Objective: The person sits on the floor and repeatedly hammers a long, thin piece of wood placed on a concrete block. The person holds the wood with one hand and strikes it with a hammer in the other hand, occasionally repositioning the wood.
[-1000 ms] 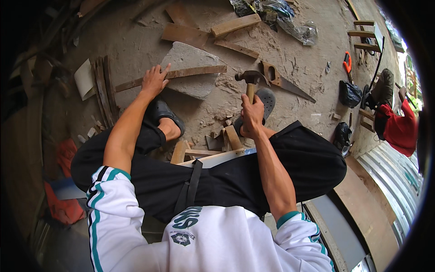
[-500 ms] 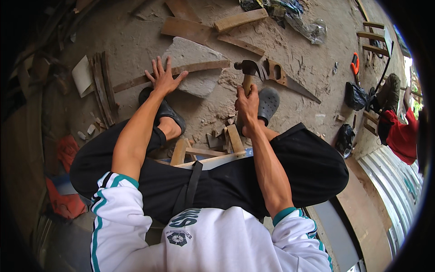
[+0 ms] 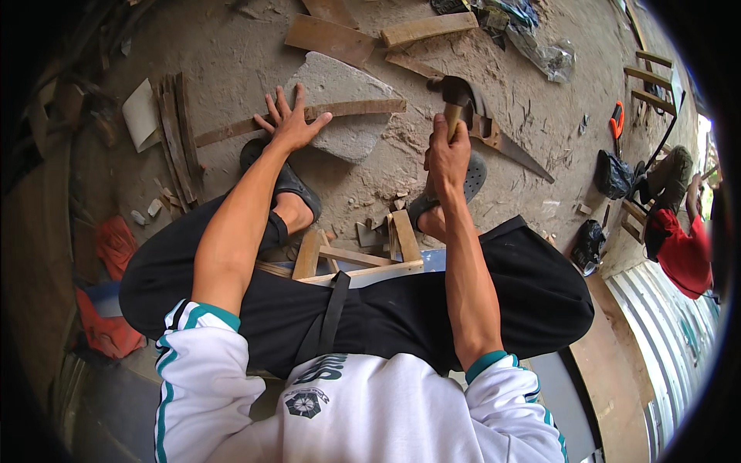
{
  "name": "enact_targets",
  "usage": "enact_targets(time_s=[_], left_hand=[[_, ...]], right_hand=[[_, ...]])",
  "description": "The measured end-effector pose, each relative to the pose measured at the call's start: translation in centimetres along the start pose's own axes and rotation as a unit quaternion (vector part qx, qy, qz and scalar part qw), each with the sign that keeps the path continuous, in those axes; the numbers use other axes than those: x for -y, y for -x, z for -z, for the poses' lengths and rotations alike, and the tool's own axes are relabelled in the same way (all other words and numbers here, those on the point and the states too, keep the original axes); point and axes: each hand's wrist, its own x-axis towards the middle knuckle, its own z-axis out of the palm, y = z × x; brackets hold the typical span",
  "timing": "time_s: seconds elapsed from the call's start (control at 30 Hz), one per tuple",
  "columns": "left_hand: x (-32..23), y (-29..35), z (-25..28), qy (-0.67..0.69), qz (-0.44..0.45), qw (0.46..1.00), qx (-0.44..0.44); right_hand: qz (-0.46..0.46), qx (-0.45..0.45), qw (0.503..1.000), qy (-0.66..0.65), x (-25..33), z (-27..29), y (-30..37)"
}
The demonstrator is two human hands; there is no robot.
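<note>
A claw hammer (image 3: 457, 91) with a dark head and wooden handle is in my right hand (image 3: 449, 158), whose fingers wrap round the handle. It is held up over the ground, its head covering part of a handsaw (image 3: 522, 154) lying there. A long, thin wooden strip (image 3: 363, 106) crosses a rough grey slab (image 3: 340, 79), and its left end reaches past the slab. My left hand (image 3: 292, 130) lies over the strip at the slab's left edge, fingers spread and palm down. Its palm hides part of the strip.
Wooden boards (image 3: 329, 40) lie beyond the slab, with more strips (image 3: 176, 143) at left. A small wooden frame (image 3: 359, 258) is between my legs. Plastic scraps (image 3: 552, 60), an orange-handled tool (image 3: 617, 121) and black bags (image 3: 614, 176) lie to the right. A person in red (image 3: 683, 255) sits at far right.
My right hand has moved the hammer up and to the right, and its head looks larger. My left hand keeps its place on the strip. The whole view has shifted slightly.
</note>
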Motion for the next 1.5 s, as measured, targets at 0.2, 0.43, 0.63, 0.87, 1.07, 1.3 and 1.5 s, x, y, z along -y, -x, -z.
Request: enact_targets(time_s=[0.2,0.43,0.63,0.87,1.07,1.3,1.5], left_hand=[[-0.2,-0.2,-0.3,-0.015,-0.037,0.998,-0.042],[-0.1,0.1,0.6,-0.018,-0.023,0.999,-0.015],[-0.5,-0.6,0.5,-0.025,-0.045,0.998,-0.035],[-0.6,-0.5,1.5,-0.032,-0.003,0.999,0.038],[-1.4,-1.0,1.9,-0.048,0.000,0.997,0.064],[-1.1,-1.6,2.1,-0.056,0.016,0.995,0.079],[-1.7,-2.4,2.4,-0.054,0.007,0.996,0.075]], right_hand=[[-0.054,0.033,0.993,0.105,0.5,-0.4,1.1],[-0.120,0.062,0.989,-0.060,5.1,2.1,0.3],[-0.092,0.063,0.989,0.099,1.5,-0.6,1.8],[-0.042,0.011,0.999,0.016,5.2,1.4,1.6],[-0.066,0.055,0.982,0.169,-1.6,-1.0,2.8],[-0.018,-0.034,0.994,0.099,3.7,0.9,3.2],[-0.051,0.071,0.969,0.231,-1.8,-1.3,4.2]])
